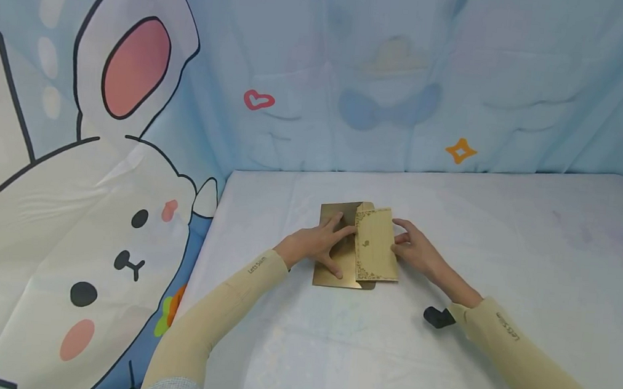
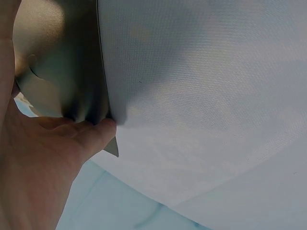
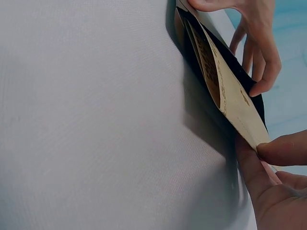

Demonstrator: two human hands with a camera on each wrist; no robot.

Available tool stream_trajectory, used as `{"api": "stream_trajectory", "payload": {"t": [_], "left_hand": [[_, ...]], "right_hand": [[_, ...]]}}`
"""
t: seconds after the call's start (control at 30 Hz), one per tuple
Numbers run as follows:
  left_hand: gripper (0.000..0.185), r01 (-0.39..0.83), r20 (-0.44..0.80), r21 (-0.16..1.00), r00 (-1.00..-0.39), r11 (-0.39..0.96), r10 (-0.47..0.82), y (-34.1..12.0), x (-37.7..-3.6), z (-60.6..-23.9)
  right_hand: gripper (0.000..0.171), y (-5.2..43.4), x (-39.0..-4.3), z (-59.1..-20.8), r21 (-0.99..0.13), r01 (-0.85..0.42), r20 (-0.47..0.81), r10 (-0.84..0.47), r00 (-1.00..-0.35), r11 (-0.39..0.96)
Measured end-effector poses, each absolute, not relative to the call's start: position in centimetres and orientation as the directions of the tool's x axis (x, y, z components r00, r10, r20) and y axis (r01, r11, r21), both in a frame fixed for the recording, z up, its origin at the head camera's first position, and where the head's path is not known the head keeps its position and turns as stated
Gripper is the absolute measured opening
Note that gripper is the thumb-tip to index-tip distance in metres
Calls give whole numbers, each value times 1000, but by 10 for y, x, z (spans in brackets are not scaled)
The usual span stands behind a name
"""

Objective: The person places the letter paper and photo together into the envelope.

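Observation:
A shiny gold envelope (image 1: 343, 260) lies on the table. Over its right side is a cream folded card (image 1: 378, 246) with brown ornament along its borders. My left hand (image 1: 315, 244) rests on the envelope with fingers spread, one fingertip at the card's left edge; in the left wrist view its fingers lie on the gold surface (image 2: 48, 91). At the card's right edge, my right hand (image 1: 418, 247) pinches it between thumb and finger. From the right wrist view, the card (image 3: 235, 96) gapes at one end, showing layers and brown print inside, with dark envelope flaps around it.
A white cloth covers the table (image 1: 298, 348). A small black object (image 1: 438, 317) shows beside the right sleeve, close to the wrist. Behind the table hangs a light blue curtain (image 1: 324, 53) with cartoon prints, and a large printed rabbit (image 1: 91, 231) is at the left.

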State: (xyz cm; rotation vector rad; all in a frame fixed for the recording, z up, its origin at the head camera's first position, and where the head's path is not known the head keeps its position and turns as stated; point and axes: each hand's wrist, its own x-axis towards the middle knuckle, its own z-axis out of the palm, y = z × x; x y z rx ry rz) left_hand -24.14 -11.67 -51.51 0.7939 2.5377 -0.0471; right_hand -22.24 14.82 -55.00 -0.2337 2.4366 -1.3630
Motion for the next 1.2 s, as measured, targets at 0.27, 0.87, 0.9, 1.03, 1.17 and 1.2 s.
{"api": "stream_trajectory", "payload": {"t": [0.27,0.87,0.9,1.03,1.17,1.2], "left_hand": [[119,542,-458,119,-714,832,530,-116,-242,-513],[121,524,-473,139,-711,840,521,-116,-242,-517],[121,524,-473,140,-710,840,522,-116,-242,-517],[121,531,-466,128,-713,838,524,-117,-242,-516],[120,533,-460,125,-716,837,525,-117,-243,-516],[120,533,-461,124,-716,837,525,-117,-243,-516]], "right_hand": [[68,149,-223,-551,-843,14,-199,-288,-937,538],[67,155,-222,-557,-844,0,-189,-297,-936,536],[67,154,-222,-557,-844,-5,-184,-299,-936,536],[66,152,-223,-556,-841,-8,-182,-295,-938,542],[66,150,-224,-555,-836,-3,-189,-292,-938,549],[66,149,-224,-554,-834,-1,-191,-291,-937,552]]}}
